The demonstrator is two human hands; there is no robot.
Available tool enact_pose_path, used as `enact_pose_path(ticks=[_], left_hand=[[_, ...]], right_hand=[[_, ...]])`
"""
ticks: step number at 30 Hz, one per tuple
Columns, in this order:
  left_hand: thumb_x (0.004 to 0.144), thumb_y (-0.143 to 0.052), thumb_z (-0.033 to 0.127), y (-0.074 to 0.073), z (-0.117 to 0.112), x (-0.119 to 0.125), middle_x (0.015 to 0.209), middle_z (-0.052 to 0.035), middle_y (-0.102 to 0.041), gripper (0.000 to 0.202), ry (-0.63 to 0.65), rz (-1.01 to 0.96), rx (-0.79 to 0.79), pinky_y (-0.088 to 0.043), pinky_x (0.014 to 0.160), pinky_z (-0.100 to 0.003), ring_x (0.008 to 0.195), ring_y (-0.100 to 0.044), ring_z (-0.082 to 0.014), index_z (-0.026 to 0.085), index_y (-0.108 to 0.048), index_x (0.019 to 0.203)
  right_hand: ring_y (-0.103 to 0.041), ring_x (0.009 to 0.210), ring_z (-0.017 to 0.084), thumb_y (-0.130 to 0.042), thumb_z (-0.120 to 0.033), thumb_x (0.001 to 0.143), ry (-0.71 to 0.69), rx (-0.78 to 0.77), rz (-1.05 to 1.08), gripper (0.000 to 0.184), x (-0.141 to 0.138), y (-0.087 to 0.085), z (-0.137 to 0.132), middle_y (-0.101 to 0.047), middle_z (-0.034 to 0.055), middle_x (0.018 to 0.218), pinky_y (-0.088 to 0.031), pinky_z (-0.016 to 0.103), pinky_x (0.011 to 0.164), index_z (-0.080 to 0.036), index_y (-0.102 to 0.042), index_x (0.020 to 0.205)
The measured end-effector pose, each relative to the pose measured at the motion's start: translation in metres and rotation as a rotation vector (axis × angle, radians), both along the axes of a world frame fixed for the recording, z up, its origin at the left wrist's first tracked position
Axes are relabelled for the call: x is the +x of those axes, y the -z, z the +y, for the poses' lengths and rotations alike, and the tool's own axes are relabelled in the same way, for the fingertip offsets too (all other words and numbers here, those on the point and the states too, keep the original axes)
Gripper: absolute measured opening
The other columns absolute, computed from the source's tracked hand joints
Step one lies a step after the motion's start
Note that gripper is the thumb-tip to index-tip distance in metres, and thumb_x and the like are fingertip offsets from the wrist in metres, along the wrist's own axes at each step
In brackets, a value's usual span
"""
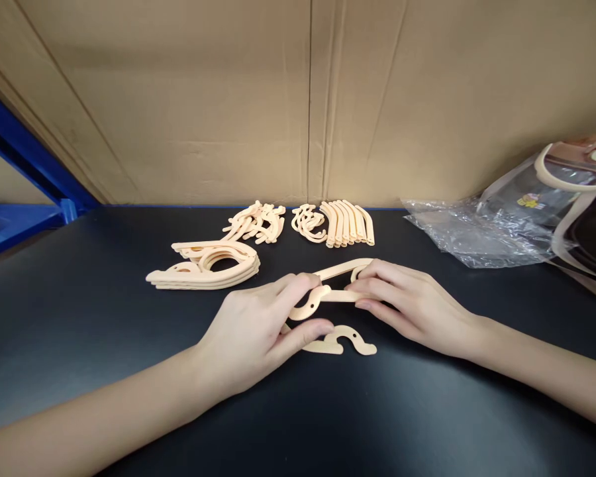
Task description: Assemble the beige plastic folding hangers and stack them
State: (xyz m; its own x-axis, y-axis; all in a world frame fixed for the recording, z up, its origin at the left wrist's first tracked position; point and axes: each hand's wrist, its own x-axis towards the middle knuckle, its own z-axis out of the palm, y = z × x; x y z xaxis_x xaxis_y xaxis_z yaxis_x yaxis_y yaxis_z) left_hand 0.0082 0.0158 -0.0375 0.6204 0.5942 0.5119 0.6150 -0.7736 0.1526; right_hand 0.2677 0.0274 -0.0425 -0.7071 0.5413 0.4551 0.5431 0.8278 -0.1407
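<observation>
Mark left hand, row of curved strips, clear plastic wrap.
Left hand (258,326): head view, back of the hand.
Row of curved strips (350,225): head view, a strip near the middle.
Clear plastic wrap (494,237): head view, crumpled part.

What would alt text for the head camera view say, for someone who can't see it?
A person's left hand and right hand hold pale curved pieces over a black table. Beyond sit a stack of pale shapes, loose piles and a row of curved strips; clear plastic lies at right, cardboard behind.
</observation>
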Motion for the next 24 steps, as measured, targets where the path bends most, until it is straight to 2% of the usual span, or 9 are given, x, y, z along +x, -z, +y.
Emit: enact_pose_path(ticks=[2,6,10,17,24], left_hand=[[0.104,-0.037,0.044,0.0003,0.0000,-0.0008,0.079,0.0057,-0.059,0.027,0.012,0.012,0.003,-0.037,0.052,-0.020,0.057,-0.055,-0.0088,0.021,-0.050,0.110],[0.106,-0.033,0.029,-0.0003,0.0013,-0.0010,0.076,0.0043,-0.057,0.023,-0.020,-0.008,-0.033,-0.037,0.057,-0.023,0.065,-0.056,-0.0113,0.020,-0.051,0.096],[0.104,-0.035,0.030,0.0002,0.0036,-0.0005,0.071,0.0040,-0.052,0.025,-0.071,-0.039,-0.100,-0.035,0.056,-0.025,0.063,-0.052,-0.0127,0.020,-0.047,0.084],[0.104,-0.035,0.034,0.0016,0.0072,0.0002,0.073,0.0014,-0.054,0.029,-0.064,0.062,-0.172,-0.035,0.061,-0.028,0.070,-0.050,-0.0168,0.020,-0.049,0.082],[0.104,-0.030,0.033,-0.0018,0.0066,0.0044,0.068,0.0019,-0.049,0.035,-0.048,0.112,-0.168,-0.033,0.054,-0.028,0.060,-0.046,-0.0155,0.021,-0.041,0.073]], right_hand=[[-0.063,0.091,0.017,-0.047,-0.021,0.101,0.010,0.020,0.017,0.019,-0.0005,0.0001,0.0008,-0.067,0.0078,0.100,-0.051,0.028,0.078,-0.014,-0.064,0.106],[-0.066,0.098,0.021,-0.045,-0.019,0.102,0.021,0.068,0.005,0.020,-0.0012,0.0015,0.0017,-0.071,0.0089,0.100,-0.051,0.036,0.090,-0.013,-0.063,0.109],[-0.066,0.105,0.024,-0.042,-0.021,0.103,0.022,0.101,-0.023,0.024,-0.0024,0.0023,0.0008,-0.071,0.0131,0.109,-0.051,0.041,0.095,-0.012,-0.064,0.110],[-0.063,0.109,0.026,-0.040,-0.023,0.103,0.084,0.102,-0.091,0.025,-0.0037,0.0000,-0.0013,-0.065,0.0163,0.120,-0.053,0.043,0.090,-0.016,-0.064,0.109],[-0.063,0.104,0.027,-0.043,-0.021,0.102,0.111,0.165,-0.092,0.023,-0.0034,0.0011,-0.0011,-0.062,0.0180,0.119,-0.052,0.042,0.084,-0.015,-0.065,0.107]])
